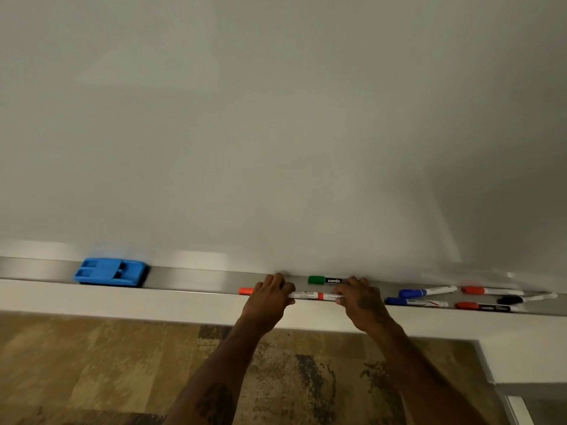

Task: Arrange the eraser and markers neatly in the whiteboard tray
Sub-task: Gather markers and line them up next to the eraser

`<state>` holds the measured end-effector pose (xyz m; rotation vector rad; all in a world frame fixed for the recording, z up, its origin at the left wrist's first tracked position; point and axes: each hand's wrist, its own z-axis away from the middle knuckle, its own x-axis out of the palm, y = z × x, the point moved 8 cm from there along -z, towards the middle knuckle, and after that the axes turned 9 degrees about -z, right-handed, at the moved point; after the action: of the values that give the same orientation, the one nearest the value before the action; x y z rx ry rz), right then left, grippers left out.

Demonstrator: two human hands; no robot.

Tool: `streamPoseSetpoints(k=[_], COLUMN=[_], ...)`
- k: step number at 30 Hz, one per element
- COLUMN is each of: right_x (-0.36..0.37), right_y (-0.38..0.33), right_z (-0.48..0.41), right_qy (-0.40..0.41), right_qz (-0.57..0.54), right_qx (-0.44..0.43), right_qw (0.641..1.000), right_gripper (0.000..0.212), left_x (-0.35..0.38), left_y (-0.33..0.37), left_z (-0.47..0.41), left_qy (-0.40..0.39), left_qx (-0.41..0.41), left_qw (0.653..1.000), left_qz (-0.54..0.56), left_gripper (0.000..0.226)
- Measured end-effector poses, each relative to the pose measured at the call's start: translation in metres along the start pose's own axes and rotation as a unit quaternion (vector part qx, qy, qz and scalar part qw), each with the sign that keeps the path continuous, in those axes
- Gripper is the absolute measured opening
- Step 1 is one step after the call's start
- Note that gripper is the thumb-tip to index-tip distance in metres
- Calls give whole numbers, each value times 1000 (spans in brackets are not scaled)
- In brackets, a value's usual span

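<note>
A metal whiteboard tray (190,279) runs across the view under the whiteboard. A blue eraser (111,272) lies in it at the left. My left hand (270,294) and my right hand (359,297) both grip a white marker with a red cap (310,296), lying lengthwise at the tray's front edge; its red cap sticks out left of my left hand. Behind it lies a green-capped marker (325,280), partly hidden by my right hand. To the right lie two blue markers (425,292) (414,302), two red ones (491,291) (483,307) and a black one (524,298).
The blank whiteboard (276,133) fills the upper view. A white ledge (122,302) runs below the tray and turns down at the right. Patterned brown flooring (107,363) lies beneath.
</note>
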<state>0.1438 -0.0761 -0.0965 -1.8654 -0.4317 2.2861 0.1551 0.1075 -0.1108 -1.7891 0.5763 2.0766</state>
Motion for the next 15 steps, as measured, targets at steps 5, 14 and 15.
streamPoseSetpoints(k=[5, 14, 15], right_x=[-12, 5, 11], right_y=[0, -179, -197], right_z=[8, -25, -31], right_qy=[77, 216, 212], right_qz=[9, -48, -34], right_qx=[-16, -201, -212], right_qw=[997, 954, 953], right_gripper=[38, 11, 9], left_x=[-12, -61, -59], left_y=[-15, -128, -139], left_z=[9, 150, 163], left_qy=[1, 128, 120], left_qx=[20, -124, -133], left_qw=[1000, 984, 984], left_qz=[-1, 12, 2], left_gripper=[27, 31, 33])
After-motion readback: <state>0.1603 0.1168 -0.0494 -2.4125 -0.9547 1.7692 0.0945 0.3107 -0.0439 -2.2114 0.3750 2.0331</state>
